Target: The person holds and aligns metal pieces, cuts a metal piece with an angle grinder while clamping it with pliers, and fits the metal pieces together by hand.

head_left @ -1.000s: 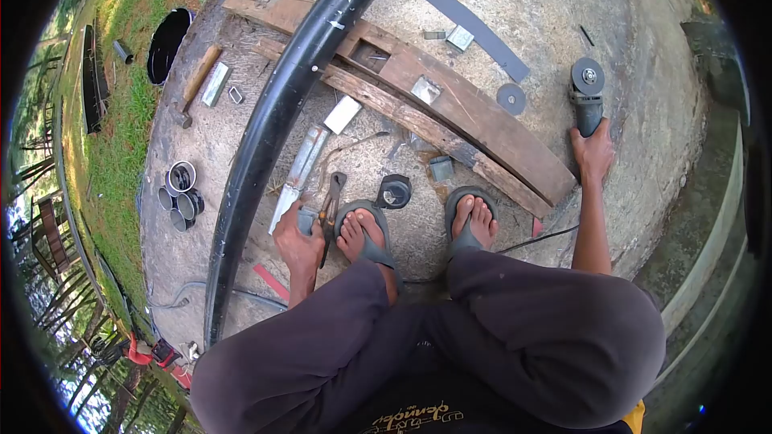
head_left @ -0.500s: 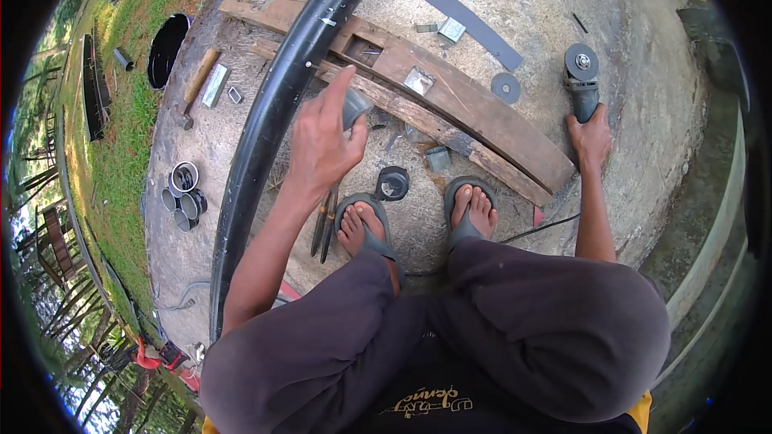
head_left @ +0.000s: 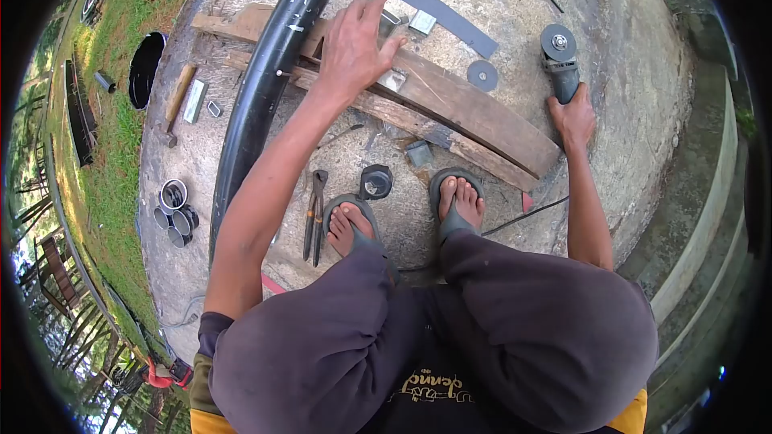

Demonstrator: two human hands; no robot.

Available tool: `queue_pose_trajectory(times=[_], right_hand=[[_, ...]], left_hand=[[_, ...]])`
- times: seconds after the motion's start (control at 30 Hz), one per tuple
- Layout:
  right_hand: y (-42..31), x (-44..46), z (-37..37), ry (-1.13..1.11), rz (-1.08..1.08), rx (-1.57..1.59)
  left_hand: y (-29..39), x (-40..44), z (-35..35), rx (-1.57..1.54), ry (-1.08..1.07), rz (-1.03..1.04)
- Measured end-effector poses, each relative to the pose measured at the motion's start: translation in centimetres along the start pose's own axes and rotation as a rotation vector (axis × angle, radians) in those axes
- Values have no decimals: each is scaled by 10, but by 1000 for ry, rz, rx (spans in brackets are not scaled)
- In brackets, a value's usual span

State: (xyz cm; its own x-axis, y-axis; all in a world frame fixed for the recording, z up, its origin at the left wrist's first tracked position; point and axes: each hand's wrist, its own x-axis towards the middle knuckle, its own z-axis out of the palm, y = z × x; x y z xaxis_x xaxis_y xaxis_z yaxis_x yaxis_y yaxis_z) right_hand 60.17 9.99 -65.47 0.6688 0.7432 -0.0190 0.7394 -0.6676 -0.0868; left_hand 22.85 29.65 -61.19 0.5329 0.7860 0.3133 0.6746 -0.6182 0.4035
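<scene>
My left hand [head_left: 354, 52] reaches over the wooden planks [head_left: 474, 112], holding a short grey metal tube piece [head_left: 392, 22] between thumb and fingers. Just to the right of it, on the concrete, lies another small metal piece [head_left: 422, 22]. On the right side, my right hand [head_left: 574, 118] is wrapped round the body of an angle grinder [head_left: 561, 68], whose disc points away from me. Left of my left hand, the long black pipe [head_left: 259, 84] lies across the planks. A loose grey disc [head_left: 482, 75] rests between the planks and the grinder.
Pliers [head_left: 314, 217] and a black round object [head_left: 375, 182] lie near my feet. A hammer [head_left: 177, 104], a metal tube length [head_left: 195, 101] and several black rings [head_left: 174, 194] are at left. A grey strip [head_left: 426, 4] lies beyond the planks. A cable [head_left: 527, 217] runs beside my right foot.
My left hand has picked up the metal tube piece from beside the pliers and carried it forward and right, over the planks. My right hand stays on the grinder. The view has shifted slightly.
</scene>
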Motion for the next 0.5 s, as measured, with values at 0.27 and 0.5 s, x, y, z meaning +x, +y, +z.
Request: queue_pose_trajectory(times=[0.27, 0.5], right_hand=[[2, 3, 2, -8, 9, -38], [2, 2, 4, -4, 22, -70]], left_hand=[[83, -145, -10, -128, -234, 12], [96, -170, 16, 61, -257, 120]])
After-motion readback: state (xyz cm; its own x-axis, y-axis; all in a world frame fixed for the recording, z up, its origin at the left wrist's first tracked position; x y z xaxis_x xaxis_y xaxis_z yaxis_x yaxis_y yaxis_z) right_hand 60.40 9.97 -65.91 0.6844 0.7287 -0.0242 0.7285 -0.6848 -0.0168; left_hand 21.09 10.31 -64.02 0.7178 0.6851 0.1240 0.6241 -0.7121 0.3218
